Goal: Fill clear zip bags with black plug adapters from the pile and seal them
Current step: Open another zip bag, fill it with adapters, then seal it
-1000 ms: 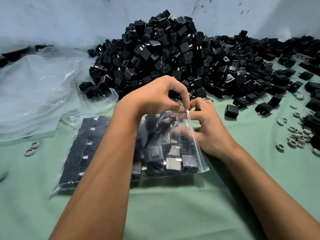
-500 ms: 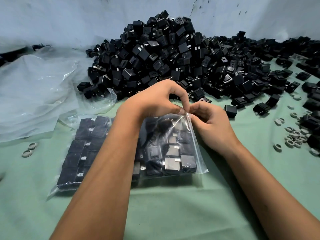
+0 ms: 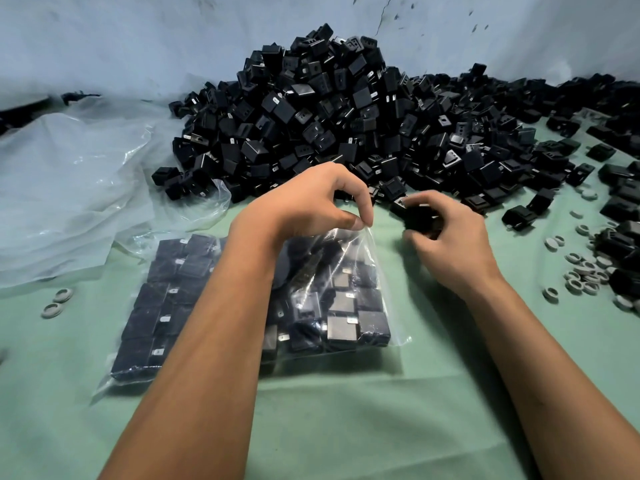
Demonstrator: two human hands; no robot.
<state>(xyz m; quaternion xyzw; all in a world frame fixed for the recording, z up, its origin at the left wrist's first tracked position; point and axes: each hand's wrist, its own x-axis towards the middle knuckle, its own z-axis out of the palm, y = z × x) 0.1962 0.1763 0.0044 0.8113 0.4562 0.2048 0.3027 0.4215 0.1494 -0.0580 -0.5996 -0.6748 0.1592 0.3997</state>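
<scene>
The right hand [image 3: 446, 244] has left the bag's mouth and now curls round a black adapter [image 3: 419, 218] just short of the pile [image 3: 329, 126] heaped against the cloth's far edge. The left hand [image 3: 311, 202] pinches the zip bag [image 3: 349, 289] by its top corner. Filling, I'd say; next the adapter goes in (the hand blurs, grip unclear). The left forearm hides the bag's middle.

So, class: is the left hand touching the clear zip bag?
Touching. The head view shows the left hand pinching the top corner of the clear zip bag between thumb and fingers, lifting that corner off the table.
</scene>
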